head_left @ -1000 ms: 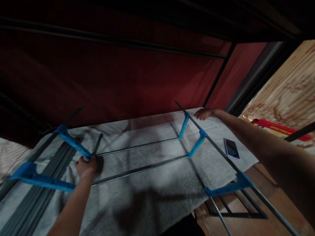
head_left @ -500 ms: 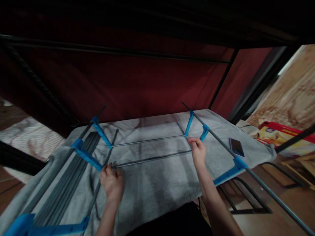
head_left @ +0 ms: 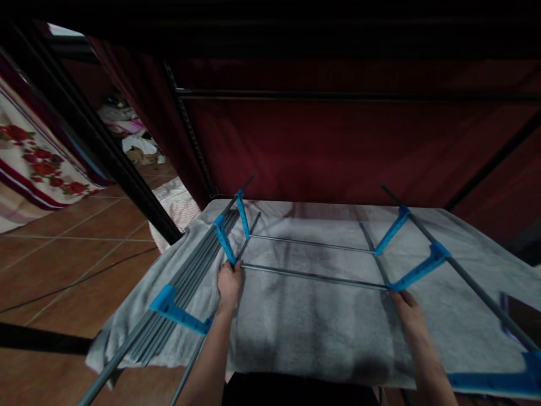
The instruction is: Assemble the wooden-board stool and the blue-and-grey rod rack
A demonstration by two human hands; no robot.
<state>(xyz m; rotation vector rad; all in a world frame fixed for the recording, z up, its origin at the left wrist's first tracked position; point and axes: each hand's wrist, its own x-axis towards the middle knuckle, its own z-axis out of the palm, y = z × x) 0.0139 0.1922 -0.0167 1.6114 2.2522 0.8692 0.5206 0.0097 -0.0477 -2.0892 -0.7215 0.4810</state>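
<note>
A frame of grey metal tubes and blue plastic brackets lies across the cloth. My left hand (head_left: pixel 229 283) is closed at the lower end of a blue bracket (head_left: pixel 225 239), where the near crossbar (head_left: pixel 313 276) meets the left side tube. At the crossbar's other end, my right hand (head_left: pixel 408 309) grips the lower end of another blue bracket (head_left: pixel 418 269); its fingertips are partly hidden. Beyond them, a second crossbar (head_left: pixel 310 243) runs between a far left bracket (head_left: pixel 243 214) and a far right bracket (head_left: pixel 392 230).
Several loose grey tubes (head_left: pixel 192 282) lie along the left of the grey cloth (head_left: pixel 304 327). Nearer brackets stand out at left (head_left: pixel 180 312) and right (head_left: pixel 494 382). A phone (head_left: pixel 522 318) rests at the right. Dark posts (head_left: pixel 105 152) and a red curtain (head_left: pixel 316 152) enclose the back.
The view has swung left, bringing the tiled floor into sight. Both hands remain near the near crossbar's ends. My right hand now sits lower on the joint, leaving more of the bracket showing.
</note>
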